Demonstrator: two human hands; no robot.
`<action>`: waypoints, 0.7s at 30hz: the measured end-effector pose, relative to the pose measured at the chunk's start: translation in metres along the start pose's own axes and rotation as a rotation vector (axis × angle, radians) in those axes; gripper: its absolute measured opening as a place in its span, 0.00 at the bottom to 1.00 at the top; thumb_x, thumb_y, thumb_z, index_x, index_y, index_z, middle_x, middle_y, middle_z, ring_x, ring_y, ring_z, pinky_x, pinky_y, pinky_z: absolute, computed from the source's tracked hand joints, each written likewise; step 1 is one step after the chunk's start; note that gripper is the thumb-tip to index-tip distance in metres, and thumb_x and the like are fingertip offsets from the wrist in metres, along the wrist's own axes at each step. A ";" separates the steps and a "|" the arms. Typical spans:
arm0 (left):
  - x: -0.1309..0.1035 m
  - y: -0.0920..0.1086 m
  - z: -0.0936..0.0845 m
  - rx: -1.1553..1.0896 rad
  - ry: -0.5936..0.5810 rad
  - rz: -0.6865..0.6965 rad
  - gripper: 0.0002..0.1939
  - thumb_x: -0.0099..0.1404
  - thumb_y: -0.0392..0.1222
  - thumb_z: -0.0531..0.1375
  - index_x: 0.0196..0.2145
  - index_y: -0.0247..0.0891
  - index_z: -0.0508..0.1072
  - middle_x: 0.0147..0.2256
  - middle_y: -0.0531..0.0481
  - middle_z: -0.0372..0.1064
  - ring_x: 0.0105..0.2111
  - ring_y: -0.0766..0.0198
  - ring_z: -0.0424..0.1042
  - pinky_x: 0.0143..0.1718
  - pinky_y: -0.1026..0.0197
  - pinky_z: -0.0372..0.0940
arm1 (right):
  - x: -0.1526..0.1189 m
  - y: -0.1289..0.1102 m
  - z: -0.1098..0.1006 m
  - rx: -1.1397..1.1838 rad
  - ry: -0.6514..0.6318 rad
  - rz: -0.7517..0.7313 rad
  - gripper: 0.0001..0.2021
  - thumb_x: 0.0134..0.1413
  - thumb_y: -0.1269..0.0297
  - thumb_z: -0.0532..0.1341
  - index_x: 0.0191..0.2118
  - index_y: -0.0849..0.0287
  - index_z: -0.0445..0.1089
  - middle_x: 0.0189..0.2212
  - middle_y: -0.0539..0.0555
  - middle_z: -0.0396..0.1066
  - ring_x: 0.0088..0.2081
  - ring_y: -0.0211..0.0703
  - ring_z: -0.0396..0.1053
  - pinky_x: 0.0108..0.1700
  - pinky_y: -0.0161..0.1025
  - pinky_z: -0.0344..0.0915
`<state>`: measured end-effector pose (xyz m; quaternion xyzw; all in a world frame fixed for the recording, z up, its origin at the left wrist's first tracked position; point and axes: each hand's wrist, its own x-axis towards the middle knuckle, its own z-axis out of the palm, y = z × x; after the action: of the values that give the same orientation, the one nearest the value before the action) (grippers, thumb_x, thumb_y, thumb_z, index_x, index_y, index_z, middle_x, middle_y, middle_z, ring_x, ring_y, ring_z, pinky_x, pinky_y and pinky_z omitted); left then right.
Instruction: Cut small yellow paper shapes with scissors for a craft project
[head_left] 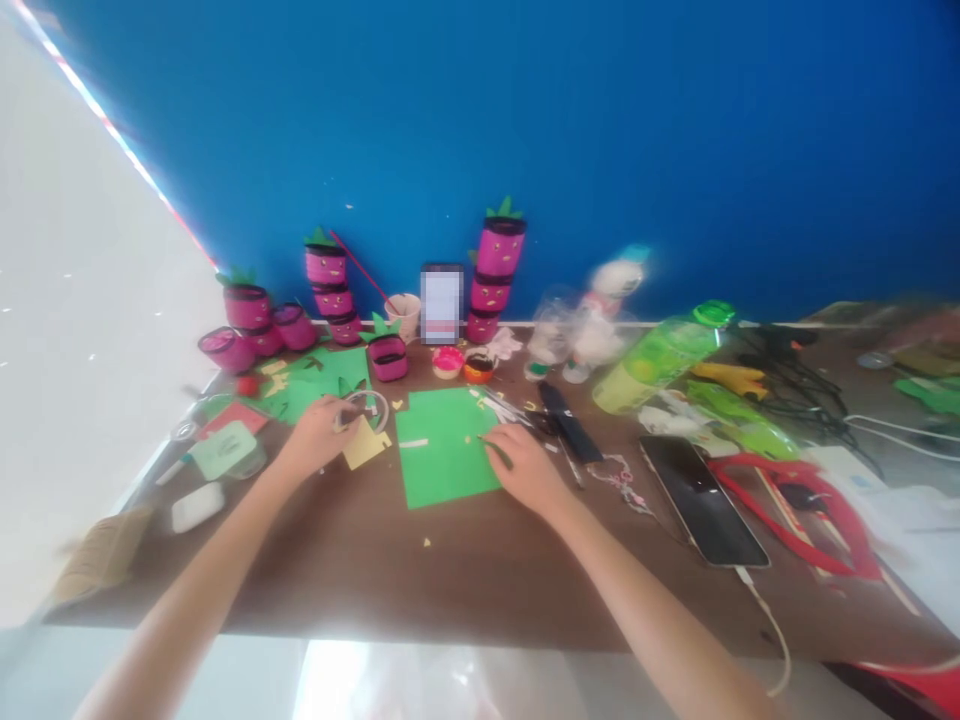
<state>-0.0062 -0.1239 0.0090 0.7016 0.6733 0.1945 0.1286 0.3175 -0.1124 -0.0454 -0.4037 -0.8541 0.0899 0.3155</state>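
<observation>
Green sheet: at your right grip, fingers bent, pinch unclear; dragging could skew it. Pale ring: at your left grip, curled, hold unclear; a knock could slide it. White strip: between grips; brushing could displace it.

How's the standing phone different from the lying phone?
The standing phone shows a pale screen; the lying phone has a dark one.
The lying phone has a white cable plugged in; the standing phone shows no cable.
Both have dark edges.
</observation>
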 end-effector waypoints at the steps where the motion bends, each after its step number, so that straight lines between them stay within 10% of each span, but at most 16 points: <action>1: 0.002 0.003 0.005 0.026 0.002 0.017 0.11 0.59 0.46 0.53 0.33 0.40 0.72 0.36 0.46 0.69 0.38 0.57 0.68 0.42 0.58 0.62 | 0.000 0.001 0.000 -0.002 0.016 -0.007 0.10 0.56 0.72 0.52 0.39 0.59 0.69 0.35 0.57 0.68 0.39 0.46 0.65 0.43 0.46 0.66; 12: -0.012 -0.005 0.029 0.161 0.014 0.288 0.22 0.57 0.42 0.56 0.50 0.35 0.62 0.52 0.37 0.58 0.55 0.49 0.57 0.53 0.48 0.57 | 0.001 0.005 -0.002 0.038 0.056 -0.034 0.09 0.56 0.71 0.52 0.38 0.57 0.69 0.35 0.56 0.68 0.40 0.46 0.66 0.44 0.47 0.66; 21: -0.031 -0.041 0.002 0.372 0.110 0.247 0.21 0.62 0.32 0.44 0.51 0.30 0.65 0.57 0.35 0.55 0.55 0.50 0.60 0.54 0.48 0.58 | 0.002 0.005 -0.003 0.050 0.066 -0.069 0.10 0.56 0.72 0.51 0.38 0.57 0.69 0.34 0.57 0.69 0.39 0.46 0.66 0.43 0.47 0.67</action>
<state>-0.0426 -0.1523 -0.0137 0.7786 0.6127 0.1191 -0.0647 0.3212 -0.1083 -0.0445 -0.3689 -0.8540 0.0872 0.3564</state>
